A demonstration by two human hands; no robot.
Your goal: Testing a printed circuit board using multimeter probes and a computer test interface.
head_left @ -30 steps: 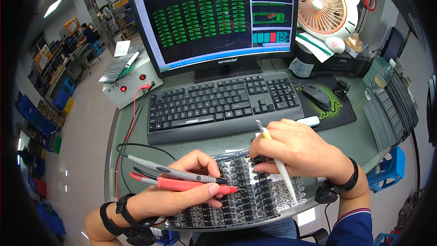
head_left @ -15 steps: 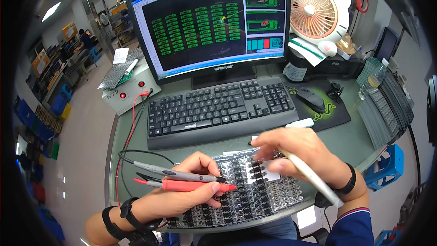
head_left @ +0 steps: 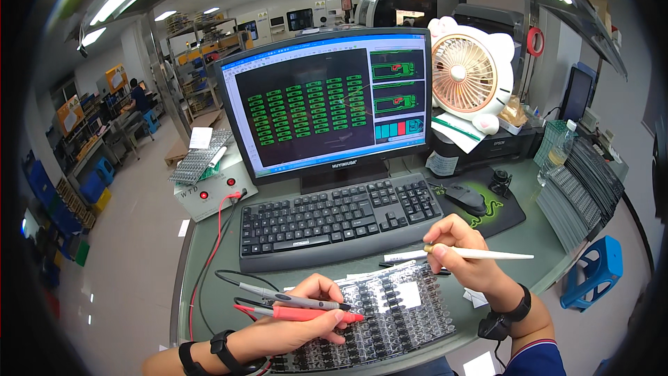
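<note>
My left hand [head_left: 316, 310] is closed on a pair of test probes, a grey one [head_left: 292, 299] and a red one [head_left: 299, 314]. Their tips lie over a panel of small circuit boards [head_left: 400, 331], which has rows of black and silvery parts. In my right hand [head_left: 459, 254] is a white tapered stick [head_left: 497, 254], pinched near its brass-coloured end and raised above the panel's far right corner. The fingers hide part of that end. A white paper square [head_left: 410, 294] rests on the panel.
Beyond the panel lie a white marker [head_left: 405, 255] and a black keyboard [head_left: 341, 219]. A monitor [head_left: 306, 108] stands behind, with a test box [head_left: 212, 191] to its left. Right are a mouse [head_left: 465, 200], a fan [head_left: 463, 73], a bottle [head_left: 557, 157] and stacked grey trays [head_left: 581, 191].
My right hand has lifted off the panel toward the keyboard, and the white stick has swung from slanting to nearly level. The left hand keeps both probes over the panel. The view has tilted up.
</note>
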